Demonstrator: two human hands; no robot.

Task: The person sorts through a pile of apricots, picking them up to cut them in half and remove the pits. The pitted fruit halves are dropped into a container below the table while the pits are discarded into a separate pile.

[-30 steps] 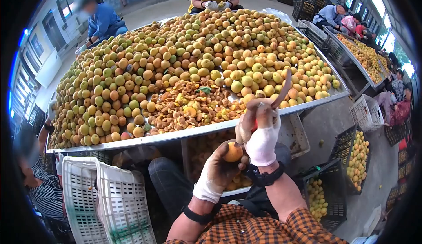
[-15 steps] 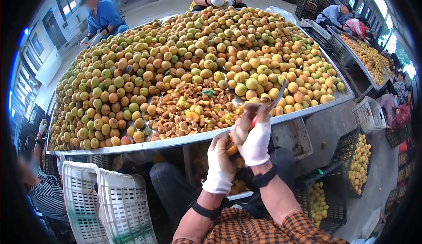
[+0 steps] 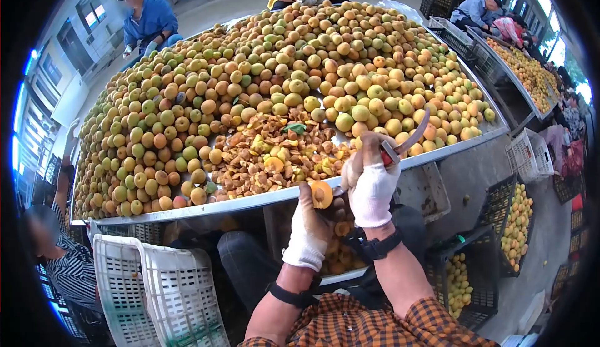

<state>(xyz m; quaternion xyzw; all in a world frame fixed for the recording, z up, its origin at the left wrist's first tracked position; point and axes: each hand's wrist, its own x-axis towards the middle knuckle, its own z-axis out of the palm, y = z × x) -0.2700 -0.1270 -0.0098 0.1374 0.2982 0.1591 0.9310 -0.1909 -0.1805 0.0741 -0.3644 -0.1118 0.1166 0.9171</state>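
While the left hand [image 3: 308, 228] holds cut fruit [image 3: 322, 195], crates [image 3: 178, 284] stand nearby.

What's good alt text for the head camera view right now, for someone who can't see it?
A person's left hand holds a cut, orange-fleshed fruit beside their right hand, which grips a curved knife. In front, a table bears heaped whole fruit and a pile of cut pieces, with other people nearby.

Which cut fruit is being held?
The cut fruit in the left hand, orange cut face showing; the cut pieces on the table lie loose in a heap.
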